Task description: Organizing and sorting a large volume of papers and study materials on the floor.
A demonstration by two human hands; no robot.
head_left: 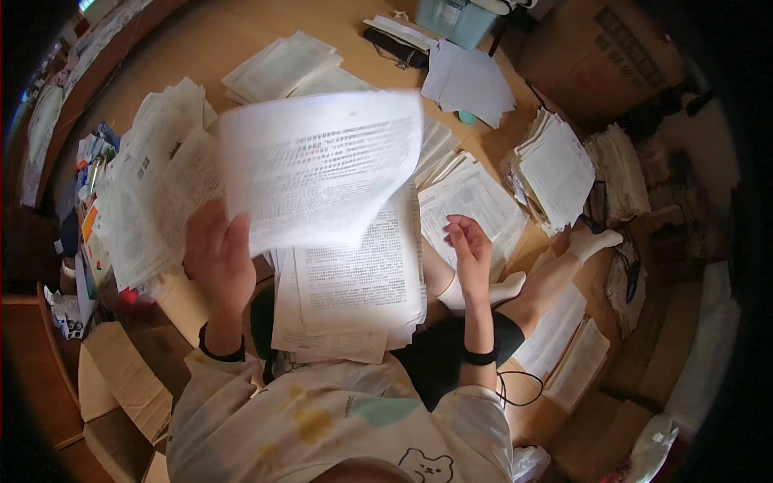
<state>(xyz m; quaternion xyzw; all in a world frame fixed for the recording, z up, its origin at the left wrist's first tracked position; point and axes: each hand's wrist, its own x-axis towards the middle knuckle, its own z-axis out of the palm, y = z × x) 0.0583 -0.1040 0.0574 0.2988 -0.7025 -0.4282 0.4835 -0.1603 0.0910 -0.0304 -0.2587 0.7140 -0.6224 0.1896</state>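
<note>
My left hand (221, 256) grips the lower left corner of a printed sheet of paper (322, 161), thumb on the near face. The sheet is raised, slightly curled and smeared by motion. Under it, a stack of printed papers (354, 278) rests across my lap, its far part hidden by the sheet. To the right of the stack, my right hand (469, 248) is lifted with its fingers curled in toward the thumb, and nothing shows in it. Below that hand lie loose printed sheets (475, 201) on the floor.
Papers (145, 185) spread to the left and beyond the raised sheet. A thick paper pile (555, 169) stands at the right, near my outstretched foot. Farther back are blank-looking sheets (467, 76), a light blue bin (459, 22) and a large cardboard box (592, 60). An open carton (121, 386) sits at lower left.
</note>
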